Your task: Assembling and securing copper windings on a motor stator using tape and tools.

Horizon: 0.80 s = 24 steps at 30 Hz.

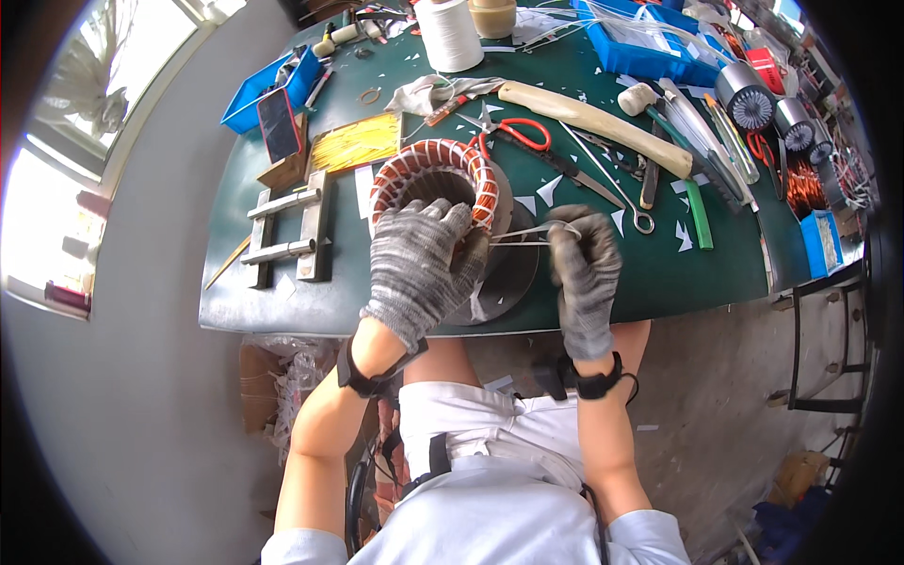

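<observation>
A motor stator (486, 188) with a ring of copper windings, laced round with white cord, sits near the front edge of the table. My left hand (414, 264), in a grey striped knit glove, lies over its near side with the fingers hooked on the rim and hides part of the windings. White lacing cord (523, 244) runs in taut strands from the stator's right side to my right hand (586, 273). That gloved hand is closed on the cord, slightly blurred. Under the stator shows a dark round base (516, 287).
Red-handled scissors (524, 132) lie just behind the stator. Farther back are a wooden stick (598, 127) and a white cord spool (449, 38). A metal frame (311, 226) and a phone (279, 127) stand left; a mallet (638, 99) and wound rotors (749, 99) are right.
</observation>
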Motion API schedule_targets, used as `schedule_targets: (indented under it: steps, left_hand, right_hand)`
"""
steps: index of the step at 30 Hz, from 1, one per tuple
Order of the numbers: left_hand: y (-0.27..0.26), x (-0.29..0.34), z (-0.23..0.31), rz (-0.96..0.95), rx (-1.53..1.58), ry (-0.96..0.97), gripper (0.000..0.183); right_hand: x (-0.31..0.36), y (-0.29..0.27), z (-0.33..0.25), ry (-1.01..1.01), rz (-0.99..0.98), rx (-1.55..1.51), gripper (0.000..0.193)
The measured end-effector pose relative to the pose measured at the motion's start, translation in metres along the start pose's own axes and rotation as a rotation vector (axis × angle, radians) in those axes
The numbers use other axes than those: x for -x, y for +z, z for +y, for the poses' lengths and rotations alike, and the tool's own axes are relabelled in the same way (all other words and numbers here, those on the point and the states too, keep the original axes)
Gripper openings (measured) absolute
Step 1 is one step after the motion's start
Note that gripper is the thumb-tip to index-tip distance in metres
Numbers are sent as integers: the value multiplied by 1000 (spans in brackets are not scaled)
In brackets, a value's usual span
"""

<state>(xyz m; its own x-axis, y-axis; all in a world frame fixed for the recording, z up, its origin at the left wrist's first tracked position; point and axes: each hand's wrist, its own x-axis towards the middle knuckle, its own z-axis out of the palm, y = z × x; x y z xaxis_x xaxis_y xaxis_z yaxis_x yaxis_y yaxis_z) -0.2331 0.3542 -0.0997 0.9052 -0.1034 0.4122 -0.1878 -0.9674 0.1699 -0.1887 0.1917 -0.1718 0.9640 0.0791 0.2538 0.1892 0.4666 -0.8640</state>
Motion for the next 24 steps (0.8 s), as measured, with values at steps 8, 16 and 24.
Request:
schedule_targets:
  steps: [8,16,24]
  left_hand:
    - [-15,5,0,-148,-39,-162,22]
    - [4,14,0,11,-2,-139,25]
    - [13,13,5,68,-40,-139,25]
  right_hand:
    - [10,13,26,-282,61,536,7]
    - [-9,-25,20,-225,-374,441,19]
    - [-18,-24,33,-349,35,607,17]
